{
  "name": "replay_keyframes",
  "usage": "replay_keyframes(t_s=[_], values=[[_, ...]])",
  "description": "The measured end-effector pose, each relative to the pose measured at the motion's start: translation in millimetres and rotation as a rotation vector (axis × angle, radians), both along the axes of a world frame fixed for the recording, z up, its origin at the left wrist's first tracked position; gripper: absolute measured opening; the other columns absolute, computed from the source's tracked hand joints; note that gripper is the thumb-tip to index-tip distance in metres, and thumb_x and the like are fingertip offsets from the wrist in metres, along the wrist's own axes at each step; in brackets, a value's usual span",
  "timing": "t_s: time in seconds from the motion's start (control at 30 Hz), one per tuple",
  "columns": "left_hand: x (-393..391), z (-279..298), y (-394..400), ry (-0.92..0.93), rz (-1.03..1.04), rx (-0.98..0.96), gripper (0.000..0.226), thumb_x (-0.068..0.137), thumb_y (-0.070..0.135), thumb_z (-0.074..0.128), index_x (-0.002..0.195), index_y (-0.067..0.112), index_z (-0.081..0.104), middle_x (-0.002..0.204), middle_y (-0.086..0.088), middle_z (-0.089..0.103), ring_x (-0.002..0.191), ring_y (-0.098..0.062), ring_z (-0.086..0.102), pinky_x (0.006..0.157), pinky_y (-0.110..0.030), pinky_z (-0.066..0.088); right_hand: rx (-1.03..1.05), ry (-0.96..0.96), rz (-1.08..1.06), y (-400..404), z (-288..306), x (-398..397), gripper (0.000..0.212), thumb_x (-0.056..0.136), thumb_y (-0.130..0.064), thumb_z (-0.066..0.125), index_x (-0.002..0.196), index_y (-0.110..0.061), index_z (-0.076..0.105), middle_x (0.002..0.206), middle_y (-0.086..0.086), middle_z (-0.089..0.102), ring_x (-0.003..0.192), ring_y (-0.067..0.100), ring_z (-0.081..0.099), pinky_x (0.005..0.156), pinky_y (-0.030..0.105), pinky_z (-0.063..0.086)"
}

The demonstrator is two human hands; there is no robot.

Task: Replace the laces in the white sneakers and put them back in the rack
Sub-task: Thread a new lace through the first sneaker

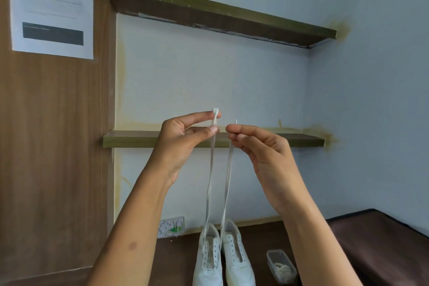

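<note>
By a pale blue wall, the white sneakers (pixel 222 255) are seen on the brown surface (pixel 178 260). One lace (pixel 210 181) is pinched up high by both hands' fingers (pixel 197 117). Its ends should be kept even.

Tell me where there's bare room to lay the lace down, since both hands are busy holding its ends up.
Bare dark floor lies between the wall socket and the left sneaker. The lower shelf shows bare board left of the left hand. It is crowded between the right sneaker and the plastic box.
</note>
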State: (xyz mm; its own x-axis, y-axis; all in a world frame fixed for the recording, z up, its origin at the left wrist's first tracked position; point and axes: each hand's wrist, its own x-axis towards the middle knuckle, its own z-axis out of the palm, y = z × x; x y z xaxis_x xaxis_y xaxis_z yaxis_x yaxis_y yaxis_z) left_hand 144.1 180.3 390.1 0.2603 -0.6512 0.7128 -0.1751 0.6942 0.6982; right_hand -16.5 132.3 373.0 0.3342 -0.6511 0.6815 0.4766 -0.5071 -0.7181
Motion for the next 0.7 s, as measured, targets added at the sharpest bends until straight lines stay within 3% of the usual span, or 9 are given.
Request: replay_keyframes(t_s=[0.13, 0.23, 0.27, 0.33, 0.4, 0.47, 0.53, 0.57, 0.7], values=[[8, -17, -5, -0.070, 0.100, 0.065, 0.033, 0.084, -0.001, 0.069, 0.106, 0.022, 0.074, 0.104, 0.012, 0.074, 0.085, -0.001, 0.066, 0.081, -0.003, 0.042, 0.016, 0.037, -0.050, -6, -11, 0, 0.025, 0.094, 0.002, 0.053, 0.099, -0.010, 0.074, 0.101, 0.007, 0.075, 0.105, 0.021, 0.067, 0.103, 0.036, 0.049], [19, -39, -16, -0.076, 0.209, 0.187, 0.025, 0.085, 0.005, 0.070, 0.097, 0.025, 0.078, 0.094, 0.011, 0.076, 0.092, -0.002, 0.067, 0.087, -0.012, 0.044, 0.029, 0.161, -0.222, -18, -27, -1, 0.021, 0.094, -0.005, 0.057, 0.102, -0.015, 0.073, 0.093, 0.010, 0.075, 0.095, 0.031, 0.068, 0.095, 0.036, 0.054], [24, -48, -21, -0.062, 0.236, 0.226, 0.020, 0.085, 0.008, 0.070, 0.095, 0.025, 0.078, 0.092, 0.010, 0.076, 0.093, -0.002, 0.068, 0.091, -0.017, 0.045, 0.011, 0.229, -0.333, -25, -35, -1, 0.019, 0.094, -0.008, 0.058, 0.104, -0.018, 0.072, 0.090, 0.012, 0.074, 0.088, 0.033, 0.067, 0.085, 0.029, 0.057], [35, -71, -33, -0.039, 0.313, 0.284, 0.013, 0.086, 0.014, 0.072, 0.090, 0.025, 0.079, 0.090, 0.010, 0.076, 0.093, -0.001, 0.068, 0.091, -0.019, 0.047, -0.064, 0.326, -0.574, -40, -53, 0, 0.022, 0.096, -0.011, 0.057, 0.113, -0.016, 0.068, 0.095, 0.008, 0.069, 0.078, 0.017, 0.064, 0.065, 0.007, 0.046], [45, -98, -47, -0.053, 0.410, 0.341, 0.012, 0.085, 0.015, 0.073, 0.089, 0.024, 0.079, 0.092, 0.010, 0.075, 0.090, 0.003, 0.064, 0.078, -0.007, 0.044, -0.119, 0.372, -0.702, -56, -75, 3, 0.027, 0.097, -0.010, 0.055, 0.122, -0.013, 0.062, 0.113, 0.000, 0.061, 0.097, 0.005, 0.059, 0.071, -0.002, 0.040], [53, -129, -63, -0.077, 0.478, 0.416, 0.013, 0.085, 0.012, 0.072, 0.091, 0.021, 0.079, 0.091, 0.008, 0.073, 0.082, 0.005, 0.061, 0.063, 0.002, 0.039, -0.110, 0.451, -0.709, -75, -104, 8, 0.029, 0.097, -0.009, 0.054, 0.125, -0.010, 0.060, 0.120, 0.001, 0.057, 0.107, 0.008, 0.056, 0.074, -0.005, 0.037], [59, -161, -79, -0.084, 0.507, 0.494, 0.014, 0.084, 0.009, 0.073, 0.089, 0.021, 0.078, 0.089, 0.003, 0.073, 0.074, -0.006, 0.064, 0.056, -0.002, 0.041, -0.075, 0.558, -0.680, -94, -135, 14, 0.030, 0.097, -0.010, 0.055, 0.126, -0.010, 0.059, 0.122, 0.003, 0.057, 0.107, 0.008, 0.055, 0.074, -0.004, 0.037], [62, -177, -87, -0.087, 0.520, 0.537, 0.015, 0.083, 0.008, 0.073, 0.088, 0.021, 0.078, 0.087, 0.002, 0.074, 0.072, -0.010, 0.066, 0.055, -0.005, 0.043, -0.053, 0.608, -0.669, -103, -152, 17, 0.030, 0.096, -0.010, 0.055, 0.126, -0.010, 0.059, 0.122, 0.004, 0.057, 0.105, 0.007, 0.055, 0.073, -0.004, 0.037], [68, -246, -119, -0.195, 0.521, 0.677, 0.015, 0.081, 0.006, 0.075, 0.089, 0.018, 0.078, 0.083, 0.004, 0.072, 0.071, 0.000, 0.063, 0.060, -0.004, 0.041, 0.047, 0.821, -0.607, -136, -216, 32, 0.031, 0.093, -0.007, 0.056, 0.123, -0.008, 0.062, 0.120, 0.008, 0.062, 0.097, 0.012, 0.058, 0.067, 0.002, 0.038]])
